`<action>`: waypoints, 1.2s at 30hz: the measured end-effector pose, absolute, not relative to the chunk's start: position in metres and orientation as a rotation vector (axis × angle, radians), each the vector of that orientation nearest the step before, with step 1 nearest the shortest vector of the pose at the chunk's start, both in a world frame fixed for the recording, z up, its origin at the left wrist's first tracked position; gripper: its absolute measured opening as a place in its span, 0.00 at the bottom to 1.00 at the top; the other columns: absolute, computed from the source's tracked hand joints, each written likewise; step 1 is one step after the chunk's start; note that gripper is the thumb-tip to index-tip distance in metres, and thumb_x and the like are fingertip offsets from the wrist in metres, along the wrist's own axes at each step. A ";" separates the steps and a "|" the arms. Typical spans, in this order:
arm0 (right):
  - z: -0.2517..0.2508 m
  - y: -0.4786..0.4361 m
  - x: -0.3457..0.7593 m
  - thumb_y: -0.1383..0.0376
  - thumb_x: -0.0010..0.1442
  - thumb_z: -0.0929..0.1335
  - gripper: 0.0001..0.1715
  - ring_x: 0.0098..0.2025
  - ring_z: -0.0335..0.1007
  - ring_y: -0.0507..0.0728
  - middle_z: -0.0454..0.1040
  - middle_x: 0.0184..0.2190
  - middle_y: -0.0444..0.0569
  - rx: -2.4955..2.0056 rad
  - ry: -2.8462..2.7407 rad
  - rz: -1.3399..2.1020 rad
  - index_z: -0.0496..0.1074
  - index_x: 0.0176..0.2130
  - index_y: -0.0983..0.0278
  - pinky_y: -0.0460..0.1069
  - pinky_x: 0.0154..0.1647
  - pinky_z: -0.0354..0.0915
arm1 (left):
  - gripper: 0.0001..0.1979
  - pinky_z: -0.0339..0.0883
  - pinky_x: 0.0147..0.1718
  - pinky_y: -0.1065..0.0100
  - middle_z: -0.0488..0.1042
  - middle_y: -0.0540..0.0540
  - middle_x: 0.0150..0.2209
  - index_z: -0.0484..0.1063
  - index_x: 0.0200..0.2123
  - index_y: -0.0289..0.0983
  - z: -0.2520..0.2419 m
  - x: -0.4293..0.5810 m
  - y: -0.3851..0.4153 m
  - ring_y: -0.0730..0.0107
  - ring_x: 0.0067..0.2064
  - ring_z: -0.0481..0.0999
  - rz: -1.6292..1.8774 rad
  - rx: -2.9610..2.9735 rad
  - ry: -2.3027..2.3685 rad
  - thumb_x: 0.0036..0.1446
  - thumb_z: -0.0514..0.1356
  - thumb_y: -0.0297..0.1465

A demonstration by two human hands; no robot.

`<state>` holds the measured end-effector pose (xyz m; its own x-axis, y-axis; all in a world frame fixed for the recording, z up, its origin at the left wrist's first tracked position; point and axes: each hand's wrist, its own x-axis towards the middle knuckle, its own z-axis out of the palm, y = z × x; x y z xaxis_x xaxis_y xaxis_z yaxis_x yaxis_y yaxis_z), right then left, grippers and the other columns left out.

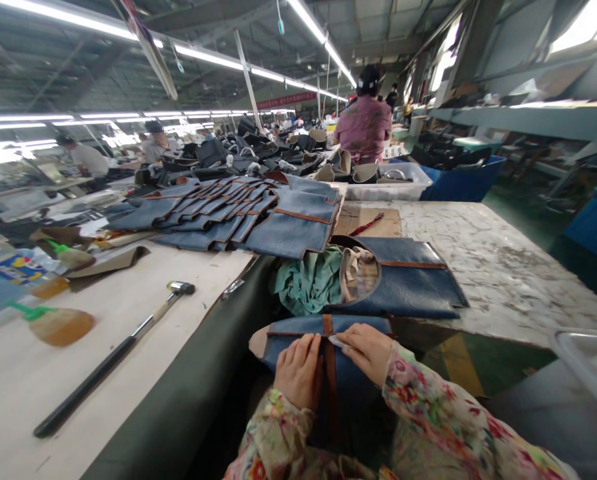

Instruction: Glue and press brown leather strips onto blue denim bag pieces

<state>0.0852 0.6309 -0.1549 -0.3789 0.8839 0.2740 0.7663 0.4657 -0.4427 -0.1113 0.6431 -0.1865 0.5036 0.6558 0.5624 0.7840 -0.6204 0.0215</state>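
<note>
Left hand (298, 369) and right hand (367, 350) flat, open-palmed on blue panel (298, 331) with brown strap (330, 373)

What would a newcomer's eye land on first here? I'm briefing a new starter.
Low in the middle, the left hand and right hand press a blue leather piece crossed by a brown strap. Beyond it, a fanned stack of blue pieces covers the bench, and a hammer lies at left.

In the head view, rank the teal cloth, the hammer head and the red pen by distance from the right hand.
1. Teal cloth, just beyond the right hand.
2. Red pen, farther ahead on cardboard.
3. Hammer head, far left on the table.
</note>
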 end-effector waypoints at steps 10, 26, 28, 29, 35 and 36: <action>-0.161 0.634 0.086 0.67 0.58 0.58 0.16 0.39 0.64 0.55 0.70 0.35 0.51 -1.351 -2.226 0.379 0.69 0.43 0.65 0.51 0.42 0.62 | 0.16 0.60 0.40 0.65 0.70 0.44 0.46 0.63 0.50 0.36 -0.187 -0.120 0.645 0.65 0.45 0.68 -0.761 -2.543 -1.198 0.59 0.48 0.28; -0.156 0.643 0.091 0.66 0.57 0.60 0.16 0.38 0.65 0.55 0.71 0.34 0.50 -1.360 -2.260 0.476 0.71 0.42 0.65 0.50 0.42 0.62 | 0.13 0.66 0.40 0.65 0.70 0.45 0.38 0.68 0.40 0.36 -0.162 -0.100 0.664 0.66 0.39 0.66 -0.610 -2.895 -1.209 0.56 0.47 0.24; -0.152 0.645 0.088 0.66 0.56 0.60 0.15 0.37 0.65 0.55 0.71 0.33 0.50 -1.400 -2.306 0.460 0.71 0.41 0.65 0.50 0.41 0.62 | 0.14 0.66 0.40 0.65 0.70 0.43 0.40 0.68 0.43 0.35 -0.168 -0.103 0.662 0.66 0.39 0.66 -0.716 -2.920 -1.144 0.56 0.47 0.24; -0.150 0.645 0.086 0.67 0.56 0.60 0.14 0.37 0.65 0.55 0.70 0.33 0.50 -1.418 -2.331 0.448 0.71 0.41 0.64 0.50 0.41 0.62 | 0.14 0.67 0.40 0.65 0.71 0.43 0.40 0.68 0.43 0.34 -0.169 -0.104 0.661 0.65 0.39 0.67 -0.745 -2.928 -1.119 0.56 0.47 0.24; -0.144 0.636 0.073 0.70 0.57 0.59 0.14 0.38 0.62 0.55 0.68 0.35 0.50 -1.534 -2.315 0.362 0.69 0.41 0.64 0.51 0.41 0.62 | 0.16 0.69 0.40 0.64 0.72 0.41 0.43 0.69 0.42 0.32 -0.168 -0.104 0.659 0.64 0.40 0.68 -0.810 -2.939 -1.027 0.55 0.46 0.24; -0.144 0.635 0.071 0.71 0.57 0.59 0.14 0.38 0.61 0.55 0.68 0.34 0.50 -1.560 -2.305 0.343 0.68 0.42 0.64 0.51 0.41 0.62 | 0.16 0.69 0.40 0.63 0.72 0.41 0.44 0.69 0.43 0.31 -0.168 -0.104 0.659 0.64 0.41 0.68 -0.811 -2.932 -1.027 0.54 0.46 0.24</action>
<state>0.0706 0.6351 -0.1436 -0.3422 0.9292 0.1398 0.8483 0.3695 -0.3794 -0.1042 0.6591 -0.1681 0.6682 0.6009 0.4387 0.5662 -0.7932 0.2242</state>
